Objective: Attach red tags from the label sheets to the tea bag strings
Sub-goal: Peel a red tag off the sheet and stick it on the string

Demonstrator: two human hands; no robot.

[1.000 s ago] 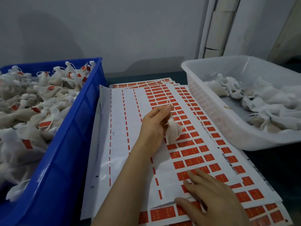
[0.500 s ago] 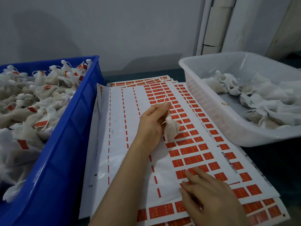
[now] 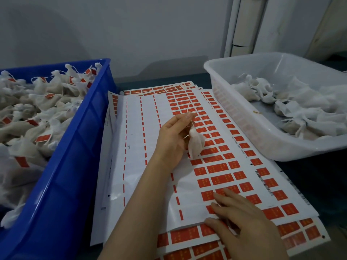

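Left hand [image 3: 172, 139]: raised over the sheets. Its grip is clamped, thumb and forefinger pinching the thin white string [image 3: 188, 108] just above the knot. The small white mesh tea bag [image 3: 196, 144] hangs below the fingers, and the string's free end pokes up where a tag could reach it.
Right hand [image 3: 244, 226]: flat, fingers straight and spread, its grip apart and holding nothing. The fingertips press the top white label sheet [image 3: 146, 147] among the near rows of red rectangular paper tags [image 3: 219, 167]. It is probably pinning the sheet while a tag is worked loose, though I cannot tell whether any edge is lifted.
Sheet stack: fanned on the dark bench [image 3: 309, 175] between the two bins, in reach of both hands. The top sheet's left columns are stripped, and tags remain on its right.
Blue plastic crate [image 3: 71, 166]: on the left, heaped with bags bearing red tags, so it looks like the finished pile.
White plastic basket [image 3: 253, 139]: on the right, holding bags with no tags visible, likely the supply.
Step in hand: fetching a tag for the held string, with none attached to it yet.
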